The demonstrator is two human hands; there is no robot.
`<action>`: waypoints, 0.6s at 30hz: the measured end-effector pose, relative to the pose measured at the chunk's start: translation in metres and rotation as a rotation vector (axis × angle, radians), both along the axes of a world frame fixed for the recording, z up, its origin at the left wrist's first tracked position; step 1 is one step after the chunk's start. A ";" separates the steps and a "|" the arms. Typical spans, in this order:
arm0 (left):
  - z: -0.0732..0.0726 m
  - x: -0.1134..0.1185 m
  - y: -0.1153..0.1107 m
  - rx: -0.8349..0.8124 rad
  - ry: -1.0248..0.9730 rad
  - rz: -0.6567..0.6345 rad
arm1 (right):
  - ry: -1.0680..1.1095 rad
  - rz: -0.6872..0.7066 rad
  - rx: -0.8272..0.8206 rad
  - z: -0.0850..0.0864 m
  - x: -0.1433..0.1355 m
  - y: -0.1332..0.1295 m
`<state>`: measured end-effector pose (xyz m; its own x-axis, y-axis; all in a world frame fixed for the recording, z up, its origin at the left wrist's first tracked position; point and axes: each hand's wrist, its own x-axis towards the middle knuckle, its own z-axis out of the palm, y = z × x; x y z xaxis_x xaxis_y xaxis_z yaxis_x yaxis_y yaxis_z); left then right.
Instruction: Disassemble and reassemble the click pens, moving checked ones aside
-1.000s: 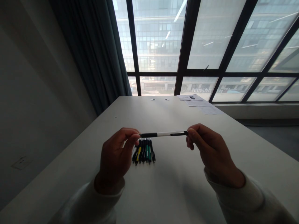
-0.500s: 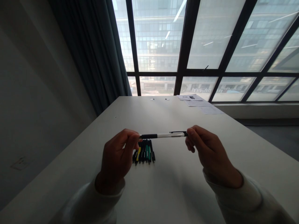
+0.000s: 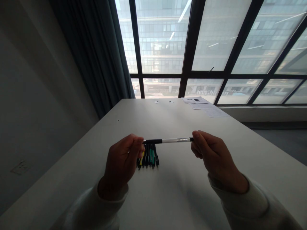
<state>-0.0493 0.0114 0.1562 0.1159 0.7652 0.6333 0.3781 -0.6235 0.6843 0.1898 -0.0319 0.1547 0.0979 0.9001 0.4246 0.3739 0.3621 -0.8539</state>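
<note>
A pen (image 3: pixel 169 140) with a white barrel and a black grip is held level above the table, stretched between both hands. My left hand (image 3: pixel 124 156) pinches its tip end, at the black grip. At the other end, my right hand (image 3: pixel 212 156) pinches the black top between thumb and fingers. Its clip does not show from this side. Just below the pen and beside my left hand, a row of several pens (image 3: pixel 150 156) lies on the table, mostly black with some green and one yellow. My left fingers hide part of that row.
The white table (image 3: pixel 172 191) stretches away toward a large window (image 3: pixel 163 41). Sheets of paper (image 3: pixel 195 101) lie at its far right corner, and two small white pieces (image 3: pixel 156 102) sit near the far edge. A dark curtain (image 3: pixel 96 57) hangs on the left.
The pen has turned about its long axis, so its clip has gone out of sight and printing on the barrel shows. Both hands have dropped very slightly.
</note>
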 end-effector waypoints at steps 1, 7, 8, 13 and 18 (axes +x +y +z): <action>0.000 0.000 0.000 -0.003 0.002 -0.003 | 0.022 0.008 -0.004 0.000 0.000 0.000; -0.002 -0.004 0.003 0.012 0.057 -0.044 | 0.066 0.047 -0.029 -0.001 0.000 0.001; -0.003 -0.004 0.003 0.019 0.056 -0.048 | 0.068 0.047 -0.027 -0.001 -0.001 0.001; -0.005 -0.005 0.004 0.029 0.051 -0.076 | 0.044 0.017 -0.039 0.001 -0.001 -0.001; -0.005 -0.006 0.004 0.027 0.048 -0.072 | 0.025 -0.008 -0.058 0.003 -0.002 -0.002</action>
